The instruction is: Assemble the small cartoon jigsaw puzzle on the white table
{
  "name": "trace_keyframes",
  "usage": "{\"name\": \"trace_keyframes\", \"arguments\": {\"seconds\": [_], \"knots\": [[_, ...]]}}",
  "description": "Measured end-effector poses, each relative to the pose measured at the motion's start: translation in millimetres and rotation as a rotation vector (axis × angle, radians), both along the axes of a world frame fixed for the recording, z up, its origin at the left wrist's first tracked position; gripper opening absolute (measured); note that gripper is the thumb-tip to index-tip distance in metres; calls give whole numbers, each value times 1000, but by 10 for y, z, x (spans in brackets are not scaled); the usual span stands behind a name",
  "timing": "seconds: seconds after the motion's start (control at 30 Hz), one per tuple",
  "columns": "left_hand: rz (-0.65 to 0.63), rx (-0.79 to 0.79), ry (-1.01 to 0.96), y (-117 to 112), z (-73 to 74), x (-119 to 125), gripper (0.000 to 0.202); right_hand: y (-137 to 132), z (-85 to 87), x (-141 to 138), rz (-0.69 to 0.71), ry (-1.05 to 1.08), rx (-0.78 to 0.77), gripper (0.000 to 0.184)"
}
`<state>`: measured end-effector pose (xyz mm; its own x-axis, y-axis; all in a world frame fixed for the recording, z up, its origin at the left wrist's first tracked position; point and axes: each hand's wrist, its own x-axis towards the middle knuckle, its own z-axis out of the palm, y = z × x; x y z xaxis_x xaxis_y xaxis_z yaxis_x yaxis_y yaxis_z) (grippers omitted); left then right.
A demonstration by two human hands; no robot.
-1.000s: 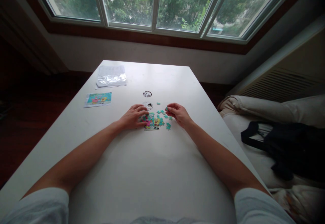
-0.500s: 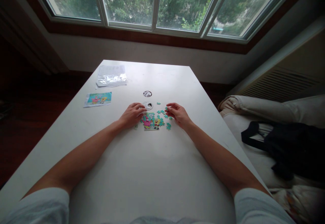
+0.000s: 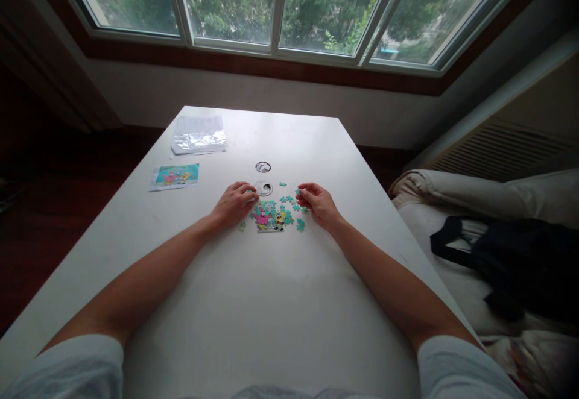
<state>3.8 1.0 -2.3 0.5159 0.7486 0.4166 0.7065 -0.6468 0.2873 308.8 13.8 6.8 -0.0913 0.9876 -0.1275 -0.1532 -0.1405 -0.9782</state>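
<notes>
Near the middle of a white table (image 3: 271,302) below a wide window, a small, partly built cartoon jigsaw (image 3: 270,218) lies flat, closer to the far edge than to the person's body. Loose teal pieces (image 3: 300,225) are scattered just beside it, toward the table's right edge. The person's right hand (image 3: 319,203) hovers at the jigsaw's far right corner, thumb and forefinger pinching one teal piece (image 3: 297,193). The left hand (image 3: 233,204) rests palm down at the jigsaw's left side, fingers curled; whether it grips anything cannot be told. Two small round discs (image 3: 263,188) sit just beyond the jigsaw. Toward the far left corner lie a picture card (image 3: 174,176) with the same cartoon and a clear plastic bag (image 3: 199,135). A black bag (image 3: 511,260) lies on a couch off the right edge. Fitting the pinched piece well probably means letting the left hand steady the built section, turning the piece to match its neighbours, and pressing it flat without nudging the loose pieces.
</notes>
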Motion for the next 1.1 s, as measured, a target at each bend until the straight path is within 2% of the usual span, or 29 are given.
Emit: {"name": "trace_keyframes", "arguments": {"seconds": [0.5, 0.67, 0.87, 1.1], "knots": [[-27, -26, -5, -48, 55, 19, 20, 6, -24, -1, -26, 5, 14, 47], [-78, -60, 9, -46, 70, 6, 21, -10, -25, -4, 32, 8, 21, 48], [-125, -78, 34, -47, 73, -7, 25, -30, -9, -26, 99, 39, 60, 48], [-142, -75, 47, -48, 64, -2, 35, -61, 38, -57, 63, 25, 114, 40]]}}
